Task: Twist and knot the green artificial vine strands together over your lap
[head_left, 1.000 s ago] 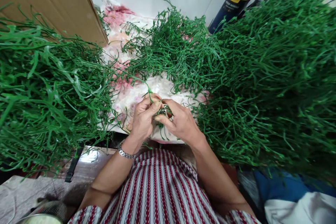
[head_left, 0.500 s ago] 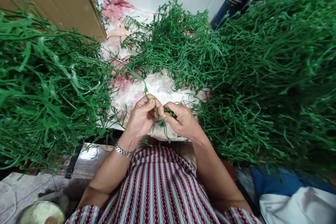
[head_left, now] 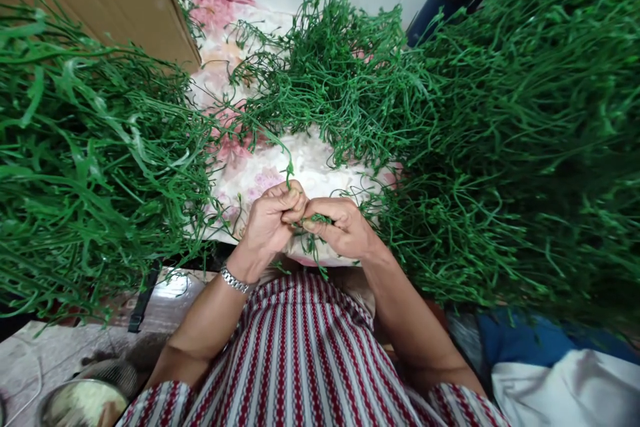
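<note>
One long, thin green plant stem (head_left: 289, 170) is held just below the centre of the frame, beyond the red, white and grey striped garment (head_left: 305, 347). It is pinched between thumb and curled fingers of the left hand (head_left: 273, 217); a small bunch of short green sprigs (head_left: 320, 219) is grasped in the right hand (head_left: 345, 227), and the fingertips seem to meet. For clean work, the two grips are best set close together, the stem pinched firmly but not crushed, the bunch secured against slipping. Beyond, a white and pink flower-printed cloth (head_left: 300, 153) is flanked by tangled green heaps at left (head_left: 100, 167) and right (head_left: 500, 167). Farthest, a brown cardboard box (head_left: 105, 0) is seen upper left.
</note>
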{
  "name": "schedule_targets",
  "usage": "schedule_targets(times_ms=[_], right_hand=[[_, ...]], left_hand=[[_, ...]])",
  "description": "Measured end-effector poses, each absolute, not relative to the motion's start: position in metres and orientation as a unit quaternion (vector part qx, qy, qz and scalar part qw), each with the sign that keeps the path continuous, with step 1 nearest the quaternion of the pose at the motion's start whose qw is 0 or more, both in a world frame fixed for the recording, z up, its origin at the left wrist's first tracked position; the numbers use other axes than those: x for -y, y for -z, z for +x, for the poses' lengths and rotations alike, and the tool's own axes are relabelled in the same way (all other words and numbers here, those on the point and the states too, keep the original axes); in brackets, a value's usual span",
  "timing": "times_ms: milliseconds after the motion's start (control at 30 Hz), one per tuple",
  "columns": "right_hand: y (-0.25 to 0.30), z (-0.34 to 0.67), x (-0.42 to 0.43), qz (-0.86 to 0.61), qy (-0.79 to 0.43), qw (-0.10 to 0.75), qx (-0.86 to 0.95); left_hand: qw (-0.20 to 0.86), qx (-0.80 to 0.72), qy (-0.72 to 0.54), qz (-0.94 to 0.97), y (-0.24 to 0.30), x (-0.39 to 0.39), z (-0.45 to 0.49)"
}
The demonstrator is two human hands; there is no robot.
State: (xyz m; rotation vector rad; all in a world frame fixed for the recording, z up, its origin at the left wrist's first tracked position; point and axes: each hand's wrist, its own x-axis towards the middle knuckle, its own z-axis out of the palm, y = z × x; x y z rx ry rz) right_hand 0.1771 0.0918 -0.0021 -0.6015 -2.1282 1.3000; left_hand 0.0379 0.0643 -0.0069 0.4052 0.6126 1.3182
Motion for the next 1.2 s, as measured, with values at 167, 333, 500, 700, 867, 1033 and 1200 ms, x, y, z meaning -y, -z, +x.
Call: schedule_targets(times_ms=[167, 333, 500, 700, 867, 1033, 1200], right_hand=[[0.000, 0.174, -0.092, -0.223, -0.521, 0.311, 0.763], [0.003, 0.174, -0.093, -0.245, -0.561, 0.311, 0.727], [0.006, 0.176, -0.093, -0.265, -0.573, 0.312, 0.710], [0.010, 0.175, -0.091, -0.332, -0.520, 0.357, 0.702], [0.008, 0.169, -0.085, -0.376, -0.464, 0.371, 0.711], [0.002, 0.171, -0.086, -0.364, -0.446, 0.343, 0.743], [0.002, 0.172, -0.090, -0.274, -0.591, 0.337, 0.680]], left_hand=[[0.719, -0.285, -0.611, 0.170, 0.004, -0.068, 0.040], [0.713, -0.280, -0.615, 0.184, 0.004, -0.070, 0.042], [0.701, -0.281, -0.620, 0.211, 0.002, -0.070, 0.039], [0.661, -0.292, -0.639, 0.265, 0.002, -0.065, 0.038], [0.578, -0.376, -0.668, 0.279, 0.007, -0.062, 0.048], [0.584, -0.364, -0.676, 0.263, 0.004, -0.059, 0.045], [0.685, -0.282, -0.629, 0.235, 0.003, -0.058, 0.038]])
